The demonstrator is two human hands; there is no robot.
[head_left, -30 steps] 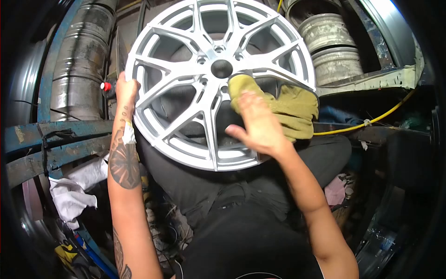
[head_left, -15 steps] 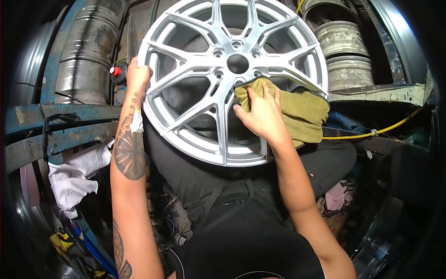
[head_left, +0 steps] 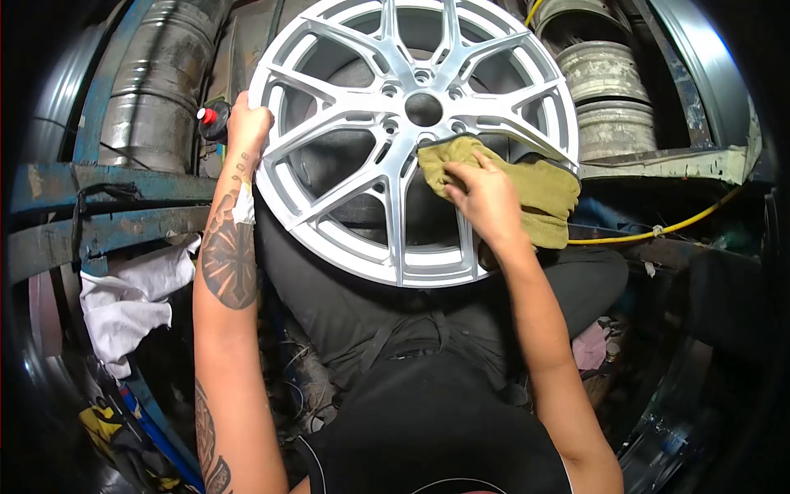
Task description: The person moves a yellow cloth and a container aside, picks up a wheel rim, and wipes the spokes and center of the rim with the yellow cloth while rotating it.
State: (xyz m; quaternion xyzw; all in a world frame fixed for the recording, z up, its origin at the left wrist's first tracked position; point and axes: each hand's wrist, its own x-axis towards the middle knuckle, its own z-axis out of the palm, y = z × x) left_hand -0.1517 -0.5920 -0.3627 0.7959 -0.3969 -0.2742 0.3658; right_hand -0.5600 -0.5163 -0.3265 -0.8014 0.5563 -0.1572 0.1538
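Observation:
A silver alloy wheel (head_left: 398, 152) with split spokes rests tilted over my lap, its face toward me. My left hand (head_left: 248, 125) is closed around the wheel's outer edge on the left. Lower right of the centre bore, an olive-green cloth (head_left: 543, 191) lies across the spokes and hangs over the rim. My right hand (head_left: 491, 200) is on this cloth, its fingers bent and gripping the fabric; part of the grip is hidden. Just left of my left hand is a dark bottle (head_left: 216, 123) with a red cap.
Bare steel wheels (head_left: 613, 90) are stacked at the right, and worn metal cylinders (head_left: 152, 90) stand at the left. A blue metal frame (head_left: 140, 230) carries a white rag (head_left: 127, 300). A yellow hose (head_left: 687, 224) runs along the right side.
My right hand has shifted slightly right and down, and its fingers have gone from spread flat on the cloth to bent. The left hand keeps hold of the wheel, which has barely moved.

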